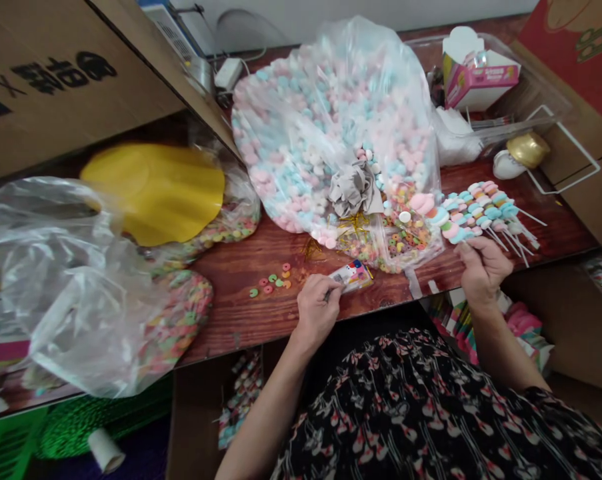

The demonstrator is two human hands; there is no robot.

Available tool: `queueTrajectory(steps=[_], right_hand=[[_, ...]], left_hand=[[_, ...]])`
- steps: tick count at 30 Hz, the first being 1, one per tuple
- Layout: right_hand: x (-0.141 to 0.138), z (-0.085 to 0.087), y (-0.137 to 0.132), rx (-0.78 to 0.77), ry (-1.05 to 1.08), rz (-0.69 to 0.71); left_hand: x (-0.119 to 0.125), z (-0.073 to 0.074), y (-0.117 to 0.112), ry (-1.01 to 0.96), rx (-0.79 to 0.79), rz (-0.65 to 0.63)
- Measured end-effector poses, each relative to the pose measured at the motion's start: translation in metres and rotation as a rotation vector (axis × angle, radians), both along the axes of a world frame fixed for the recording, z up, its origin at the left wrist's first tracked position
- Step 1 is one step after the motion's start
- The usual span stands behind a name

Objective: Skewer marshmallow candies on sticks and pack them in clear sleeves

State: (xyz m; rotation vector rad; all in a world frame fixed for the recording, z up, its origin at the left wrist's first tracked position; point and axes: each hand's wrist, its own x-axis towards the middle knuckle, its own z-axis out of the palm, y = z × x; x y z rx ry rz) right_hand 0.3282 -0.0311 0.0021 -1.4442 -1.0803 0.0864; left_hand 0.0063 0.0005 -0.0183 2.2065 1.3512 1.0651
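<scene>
The right hand (483,270) is held nearly closed beyond the table's front edge, with thumb and forefinger pinched on the near end of a marshmallow skewer (437,217), which is pointed away to the left above the wood. The left hand (319,303) is loosely curled near the same edge, its fingertips set against the left end of a small printed packet (357,274); whether the packet is gripped or only touched cannot be told.

Bare wood is left on the table (241,323) to the left of the left hand, interrupted by a few loose cereal rings (275,280). Between the hands, only a narrow strip is left along the edge, bounded behind by a bag of cereal rings (411,240). Just beyond the right hand, room is taken up by a pile of skewers (485,203), whose sticks are pointed toward the front edge.

Farther back, the middle is filled by a large bag of marshmallows (291,133); the left end is crowded by a clear plastic bag (91,320), cut off by the frame.

The pinched stick is hidden by the fingers, and the packet's print cannot be read.
</scene>
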Motion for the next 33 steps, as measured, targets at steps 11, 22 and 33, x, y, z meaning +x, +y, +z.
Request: queueTrajectory(steps=[11,22,33], right_hand=[[-0.019,0.013,-0.008,-0.11,-0.163,0.458],[-0.024,0.012,-0.01,-0.19,-0.312,0.69],[-0.013,0.012,-0.013,-0.156,-0.676,0.706]], left_hand=[[-0.012,-0.009,0.003,0.026,-0.15,-0.121],[-0.011,-0.006,0.005,-0.116,-0.319,-0.023],[-0.012,-0.009,0.004,-0.127,-0.234,-0.089]])
